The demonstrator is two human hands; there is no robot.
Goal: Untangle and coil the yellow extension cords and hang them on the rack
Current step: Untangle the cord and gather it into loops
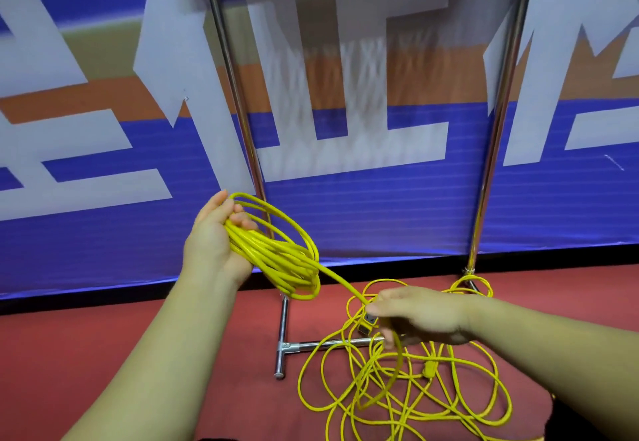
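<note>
My left hand (214, 243) grips a coil of yellow extension cord (276, 254), held up in front of the rack's left pole. One strand runs from the coil down and right to my right hand (418, 316), which pinches the cord close to its dark plug end (368, 323). Below that hand the strand drops in a loop. A loose tangle of yellow cord (408, 392) lies on the red floor around the rack's foot. The metal rack (238, 101) stands against the wall with two upright poles; its top bar is out of view.
The rack's right pole (501, 101) rises at the right. Its T-shaped chrome foot (281, 347) lies on the red floor (103, 337) under the cords. A blue, white and orange banner (363, 198) covers the wall behind.
</note>
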